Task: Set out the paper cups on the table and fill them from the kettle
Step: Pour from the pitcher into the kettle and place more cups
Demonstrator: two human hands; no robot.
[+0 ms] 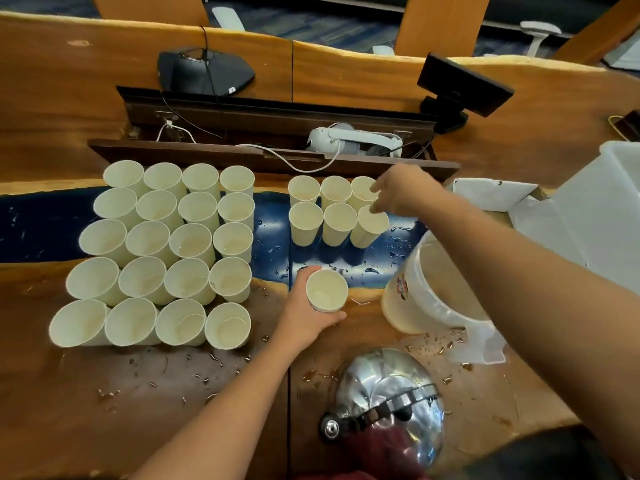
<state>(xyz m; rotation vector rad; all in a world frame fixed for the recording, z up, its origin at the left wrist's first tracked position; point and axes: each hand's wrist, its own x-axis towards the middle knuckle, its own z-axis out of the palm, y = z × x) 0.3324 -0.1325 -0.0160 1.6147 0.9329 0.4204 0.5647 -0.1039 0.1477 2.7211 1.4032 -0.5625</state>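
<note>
Gripping a stack of paper cups (326, 289) at lower centre of the frame, left hand (306, 308) with fingers and thumb curled round its wall, just above the wet wooden table (104, 410). Reaching toward upper right of centre, right hand (398, 188) with fingertips bent down onto the rim of the near-right cup (370, 225) in a block of six cups (337, 211); cannot tell whether pinched or merely touched. Standing at left of the frame, a larger block of twenty cups (162, 254) in four columns and five rows, upright, sides touching, several showing liquid at the bottom. Sitting at bottom centre, close to the camera, a shiny steel kettle (389, 403) with a dark banded handle and a round knob to its left. Lying tipped at right, under the right forearm, a translucent plastic pitcher (415, 292) with a sticker on its wall. Scattered across the tabletop around kettle and pitcher, water droplets (207, 372). Resting at right edge, a white container (606, 209).
</note>
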